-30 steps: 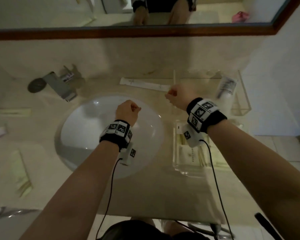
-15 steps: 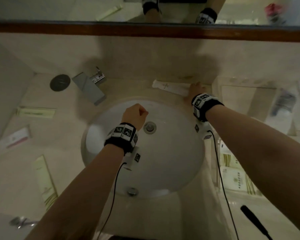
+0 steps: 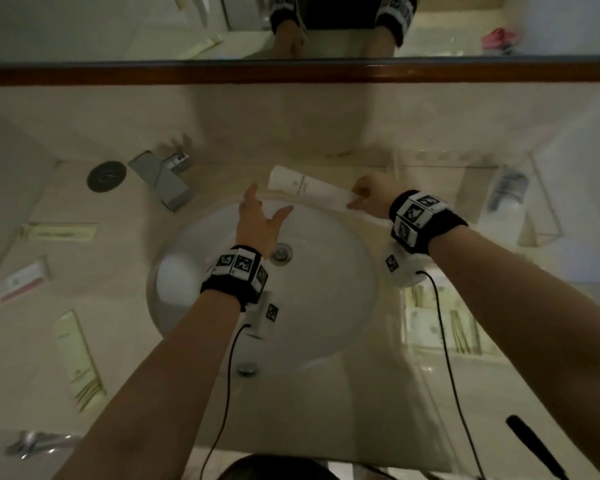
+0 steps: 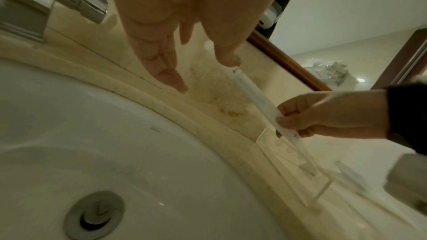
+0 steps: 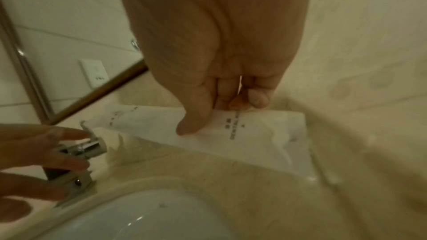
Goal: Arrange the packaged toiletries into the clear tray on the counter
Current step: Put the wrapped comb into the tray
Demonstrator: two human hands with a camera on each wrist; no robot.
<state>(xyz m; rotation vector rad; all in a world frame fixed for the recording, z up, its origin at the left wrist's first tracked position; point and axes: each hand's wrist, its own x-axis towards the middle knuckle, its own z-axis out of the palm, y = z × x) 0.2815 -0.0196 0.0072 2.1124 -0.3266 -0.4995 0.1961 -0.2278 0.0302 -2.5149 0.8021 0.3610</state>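
Your left hand (image 3: 258, 221) hovers over the basin (image 3: 326, 306), fingers spread and holding nothing. Beyond it, your right hand (image 3: 373, 199) pinches one end of the white packet (image 3: 309, 188) above the counter's back edge, left of the clear tray (image 3: 541, 233). That thin end-grip could let it droop and catch the tray wall.

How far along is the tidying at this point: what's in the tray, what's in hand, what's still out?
Done: some packets lie in the clear tray. In hand: the right hand pinches the long white packet behind the sink; the left hand reaches toward it, open. Left: four packets lie on the counter left of the sink.
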